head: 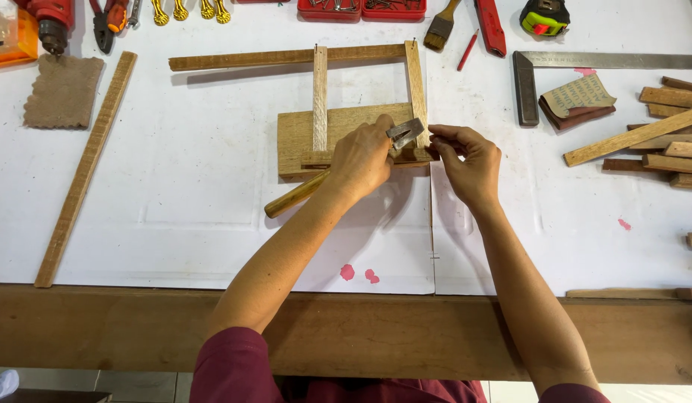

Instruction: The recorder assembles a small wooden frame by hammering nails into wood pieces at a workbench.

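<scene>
My left hand (361,158) grips a hammer near its head; the metal head (404,132) points right and the wooden handle (295,195) sticks out down-left. My right hand (469,160) pinches the end of a short wooden crosspiece (415,155) at the lower right corner of a frame of thin wooden slats (320,97). The frame rests on a flat wooden board (295,138) on the white-covered table. The hammer head sits just above the joint, close to my right fingers.
A long wooden strip (83,170) lies at the left, with a brown pad (62,91) beside it. A metal try square (525,86), folded sandpaper (577,101) and several wood offcuts (644,136) lie at the right. Drill, pliers, brush, tape measure and red trays line the far edge.
</scene>
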